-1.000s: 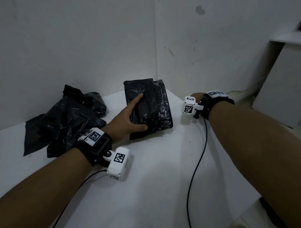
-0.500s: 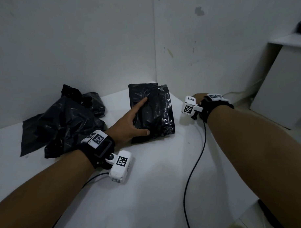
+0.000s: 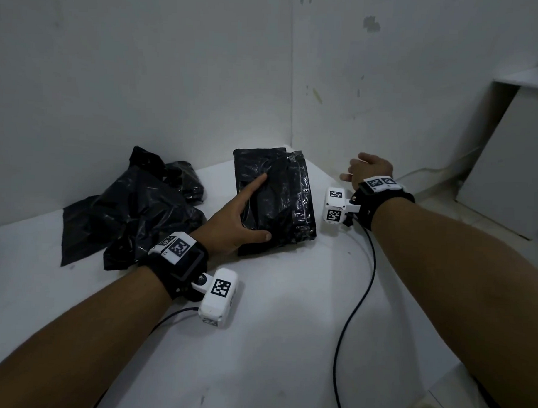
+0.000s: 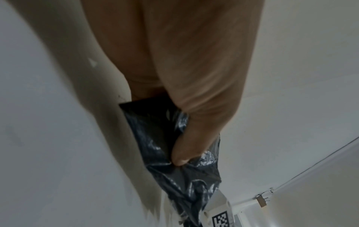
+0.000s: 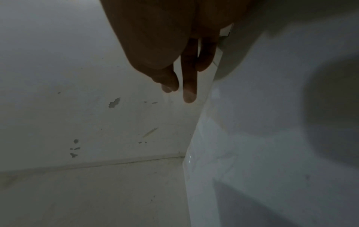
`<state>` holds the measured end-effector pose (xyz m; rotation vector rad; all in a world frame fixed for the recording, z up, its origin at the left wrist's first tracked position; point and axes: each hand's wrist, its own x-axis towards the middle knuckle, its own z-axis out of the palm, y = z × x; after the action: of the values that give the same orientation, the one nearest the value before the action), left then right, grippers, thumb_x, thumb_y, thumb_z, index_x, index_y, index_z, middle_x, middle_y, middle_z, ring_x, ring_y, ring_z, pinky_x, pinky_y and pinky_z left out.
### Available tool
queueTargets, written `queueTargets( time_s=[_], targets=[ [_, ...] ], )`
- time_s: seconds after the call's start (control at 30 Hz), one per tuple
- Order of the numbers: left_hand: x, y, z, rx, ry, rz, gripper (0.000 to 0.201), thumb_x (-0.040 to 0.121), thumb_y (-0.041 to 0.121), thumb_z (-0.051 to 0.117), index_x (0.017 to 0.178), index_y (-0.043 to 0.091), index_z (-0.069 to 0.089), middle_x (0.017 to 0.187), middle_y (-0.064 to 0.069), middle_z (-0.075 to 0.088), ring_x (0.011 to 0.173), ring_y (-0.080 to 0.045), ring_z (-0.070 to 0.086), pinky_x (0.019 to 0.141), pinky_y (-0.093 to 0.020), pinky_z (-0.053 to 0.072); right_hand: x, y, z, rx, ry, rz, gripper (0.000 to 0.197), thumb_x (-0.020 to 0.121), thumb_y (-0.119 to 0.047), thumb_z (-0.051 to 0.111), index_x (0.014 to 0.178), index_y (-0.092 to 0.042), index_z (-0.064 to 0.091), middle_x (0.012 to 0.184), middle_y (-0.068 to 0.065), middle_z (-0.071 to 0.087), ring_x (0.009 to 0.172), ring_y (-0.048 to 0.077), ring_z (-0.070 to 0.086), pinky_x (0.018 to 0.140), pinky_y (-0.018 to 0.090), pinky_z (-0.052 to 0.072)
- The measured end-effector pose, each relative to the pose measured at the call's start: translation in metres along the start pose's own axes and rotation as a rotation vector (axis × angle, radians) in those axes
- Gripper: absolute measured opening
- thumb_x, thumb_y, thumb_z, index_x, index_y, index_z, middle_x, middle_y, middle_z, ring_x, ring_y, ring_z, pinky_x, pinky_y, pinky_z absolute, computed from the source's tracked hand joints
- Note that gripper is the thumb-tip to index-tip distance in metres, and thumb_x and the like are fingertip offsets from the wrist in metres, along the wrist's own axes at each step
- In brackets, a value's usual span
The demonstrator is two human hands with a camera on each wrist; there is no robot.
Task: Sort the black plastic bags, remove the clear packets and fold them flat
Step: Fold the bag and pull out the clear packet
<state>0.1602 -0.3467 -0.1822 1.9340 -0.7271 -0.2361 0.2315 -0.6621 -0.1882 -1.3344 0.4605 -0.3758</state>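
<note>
Left hand [image 3: 230,224] presses flat, fingers straight, on the folded glossy black plastic bag stack [image 3: 277,201]; right hand [image 3: 368,169] hangs relaxed, empty. Keep the palm down and smooth outward so trapped air escapes.

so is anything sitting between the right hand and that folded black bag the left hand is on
Nothing visible. The right hand hangs open past the table's far edge, and only bare white table lies between it and the folded black bag that the left hand presses.
</note>
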Motion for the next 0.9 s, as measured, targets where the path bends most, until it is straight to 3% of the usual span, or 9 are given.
queueTargets(
  time_s=[0.07,0.1,0.2,0.3,0.43,0.53,0.6,0.77,0.9],
  targets=[
    [-0.002,0.0,-0.001,0.01,0.005,0.006,0.107,0.077,-0.007,0.079,0.157,0.029,0.018,0.146,0.028,0.034,0.131,0.017,0.039,0.105,-0.007,0.034,-0.002,-0.003,0.002,0.09,0.01,-0.006,0.039,0.1,0.001,0.045,0.139,-0.003,0.05,0.131,0.021,0.06,0.104,0.035,0.069,0.05,0.025,0.057],
    [-0.004,0.0,-0.002,0.017,0.005,0.009,0.107,0.077,-0.007,0.08,0.158,0.028,0.018,0.146,0.028,0.033,0.132,0.017,0.039,0.105,-0.007,0.033,-0.002,-0.003,0.002,0.141,0.008,-0.003,0.037,0.102,-0.001,0.043,0.138,-0.003,0.05,0.127,0.022,0.061,0.102,0.037,0.069,0.05,0.026,0.058],
    [-0.008,-0.001,-0.006,0.022,0.007,0.013,0.108,0.077,-0.007,0.08,0.158,0.025,0.017,0.149,0.024,0.033,0.133,0.017,0.038,0.105,-0.006,0.032,-0.005,-0.001,0.007,0.221,0.084,-0.05,0.035,0.1,0.004,0.042,0.133,-0.001,0.053,0.103,0.013,0.064,0.057,0.027,0.068,0.048,0.027,0.057],
    [-0.015,-0.002,-0.012,0.037,0.016,0.02,0.108,0.077,-0.005,0.081,0.159,0.027,0.017,0.156,0.014,0.032,0.139,0.01,0.035,0.11,-0.009,0.031,-0.006,0.009,0.016,0.06,0.13,-0.216,0.043,0.093,0.009,0.05,0.135,-0.002,0.056,0.101,0.011,0.067,0.065,0.021,0.063,0.056,0.025,0.057],
    [-0.028,-0.002,-0.022,0.052,0.041,0.012,0.107,0.077,-0.006,0.08,0.156,0.029,0.019,0.15,0.023,0.033,0.133,0.018,0.037,0.105,-0.005,0.032,-0.013,-0.023,0.026,-0.012,0.145,-0.376,0.042,0.092,0.005,0.055,0.132,-0.005,0.059,0.103,0.006,0.07,0.059,0.01,0.066,0.064,0.026,0.056],
    [-0.04,0.0,-0.029,0.076,0.056,0.003,0.108,0.077,-0.004,0.081,0.159,0.026,0.018,0.149,0.026,0.032,0.131,0.021,0.036,0.104,-0.003,0.031,-0.038,-0.067,0.036,-0.039,-0.027,-0.442,0.051,0.09,0.001,0.06,0.139,-0.01,0.053,0.113,0.005,0.071,0.065,0.012,0.068,0.059,0.021,0.052],
    [-0.05,0.002,-0.035,0.094,0.072,-0.002,0.108,0.077,-0.001,0.082,0.159,0.029,0.018,0.148,0.03,0.03,0.131,0.022,0.034,0.105,-0.004,0.03,-0.063,-0.083,0.045,-0.005,-0.158,-0.449,0.057,0.087,-0.003,0.066,0.14,-0.016,0.051,0.115,0.001,0.072,0.072,0.013,0.07,0.064,0.022,0.052],
    [-0.086,0.005,-0.05,0.138,0.13,-0.014,0.11,0.077,0.005,0.084,0.159,0.034,0.016,0.146,0.035,0.027,0.131,0.024,0.031,0.107,-0.004,0.028,-0.122,-0.081,0.066,0.172,-0.472,-0.336,0.064,0.086,0.007,0.065,0.143,-0.015,0.048,0.121,0.008,0.07,0.073,0.015,0.063,0.074,0.035,0.056],
    [-0.123,0.003,-0.062,0.136,0.173,-0.035,0.111,0.076,0.005,0.085,0.159,0.036,0.017,0.148,0.03,0.03,0.133,0.021,0.033,0.11,-0.007,0.028,-0.165,-0.081,0.089,0.084,-0.667,-0.364,0.057,0.088,0.003,0.065,0.139,-0.019,0.051,0.121,0.004,0.071,0.074,0.013,0.06,0.077,0.033,0.05]
  ],
)
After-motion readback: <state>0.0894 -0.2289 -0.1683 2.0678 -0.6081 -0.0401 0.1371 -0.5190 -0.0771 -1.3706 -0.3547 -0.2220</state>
